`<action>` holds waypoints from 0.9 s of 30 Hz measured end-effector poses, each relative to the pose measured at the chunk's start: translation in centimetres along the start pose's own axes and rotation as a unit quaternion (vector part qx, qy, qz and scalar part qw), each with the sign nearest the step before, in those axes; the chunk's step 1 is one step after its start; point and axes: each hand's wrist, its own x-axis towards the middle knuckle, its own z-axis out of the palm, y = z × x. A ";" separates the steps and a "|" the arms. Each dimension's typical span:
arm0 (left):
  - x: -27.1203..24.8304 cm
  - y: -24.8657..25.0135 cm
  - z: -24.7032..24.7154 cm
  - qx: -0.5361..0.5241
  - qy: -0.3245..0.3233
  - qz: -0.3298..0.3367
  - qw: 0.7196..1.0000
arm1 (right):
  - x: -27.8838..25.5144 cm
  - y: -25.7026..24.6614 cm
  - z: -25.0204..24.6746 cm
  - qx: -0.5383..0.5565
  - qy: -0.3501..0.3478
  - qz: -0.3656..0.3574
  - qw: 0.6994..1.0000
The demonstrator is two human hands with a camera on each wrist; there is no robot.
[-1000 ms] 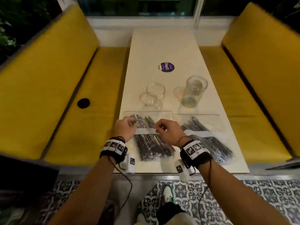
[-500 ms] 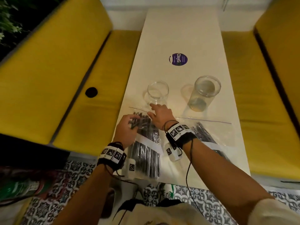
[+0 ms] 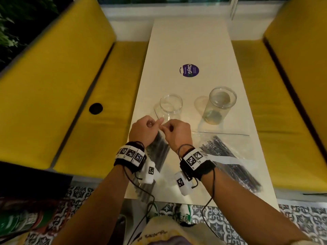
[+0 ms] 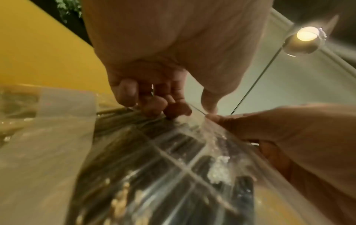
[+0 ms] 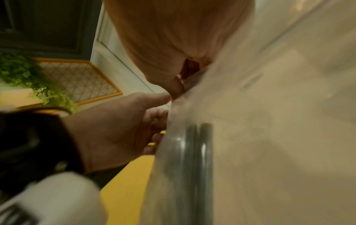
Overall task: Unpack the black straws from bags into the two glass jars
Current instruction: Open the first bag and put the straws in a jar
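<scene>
A clear zip bag of black straws (image 3: 157, 152) hangs lifted off the white table (image 3: 191, 41), its top held up in front of me. My left hand (image 3: 147, 129) and right hand (image 3: 174, 130) pinch the bag's top edge side by side. In the left wrist view my left fingers (image 4: 154, 105) and the right hand (image 4: 269, 121) pinch the bag (image 4: 173, 159) at its zip strip. A second bag of straws (image 3: 230, 156) lies flat on the table at the right. Two empty glass jars stand beyond: a short one (image 3: 170, 106) and a taller one (image 3: 219, 105).
Yellow bench seats (image 3: 74, 103) run along both sides of the narrow table. A round purple sticker (image 3: 189, 70) sits on the table past the jars. A black round hole (image 3: 95, 108) marks the left bench. Patterned floor tiles (image 3: 300, 220) show below the table's near edge.
The left bag lay flat under both hands a second ago; now it is raised by its top edge, with both hands moved forward and together at the zip.
</scene>
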 end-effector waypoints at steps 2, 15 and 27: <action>0.3 -0.2 0.4 -0.040 -0.023 0.028 0.999 | -0.7 0.3 0.0 0.005 -0.008 0.001 1.000; 0.7 -0.2 -0.2 -0.176 -0.064 -0.011 0.982 | -0.7 0.8 -0.9 0.030 -0.084 0.028 0.996; -0.5 0.4 -1.0 -0.312 -0.093 -0.039 0.945 | 0.9 -2.2 -0.3 0.197 -0.056 0.152 0.967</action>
